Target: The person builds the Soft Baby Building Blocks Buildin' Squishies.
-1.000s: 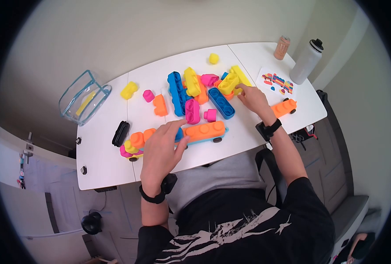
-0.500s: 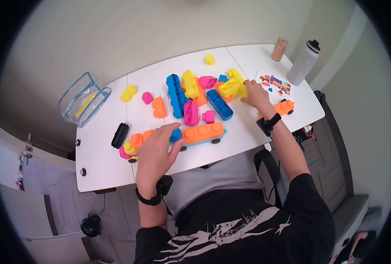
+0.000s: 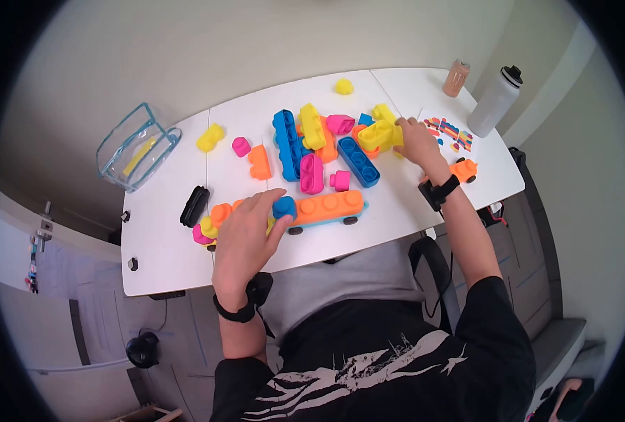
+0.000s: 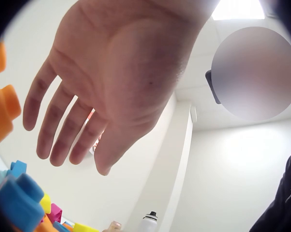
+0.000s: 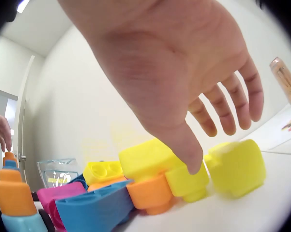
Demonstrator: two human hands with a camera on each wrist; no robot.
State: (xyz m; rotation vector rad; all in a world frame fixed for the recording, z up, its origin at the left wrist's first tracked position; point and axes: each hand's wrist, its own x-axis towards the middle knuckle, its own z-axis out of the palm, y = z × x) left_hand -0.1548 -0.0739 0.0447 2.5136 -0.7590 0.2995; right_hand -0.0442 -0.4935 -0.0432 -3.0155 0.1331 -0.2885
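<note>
Over the left part of a toy block train my left hand (image 3: 245,228) hovers with fingers extended, and the left wrist view shows nothing in its palm. Just right of its fingers, a blue block (image 3: 284,207) stands beside the long orange block (image 3: 330,205) on the light blue wheeled base. My right hand (image 3: 419,146) is at the yellow blocks (image 3: 378,136) on the right of the pile. In the right wrist view its thumb overlaps a yellow block (image 5: 186,181), while the loosely bent fingers hang above another yellow block (image 5: 237,169).
Blue blocks (image 3: 359,162), pink blocks (image 3: 311,174) and orange blocks (image 3: 259,162) lie mid-table. A picture sheet (image 3: 439,151), a can (image 3: 456,78) and a bottle (image 3: 495,102) are at the right. A clear bag (image 3: 133,151) and black case (image 3: 195,206) sit left.
My right hand has moved a little to the right, and the yellow blocks beside it have shifted. My left hand has drawn slightly left, uncovering more of the blue block.
</note>
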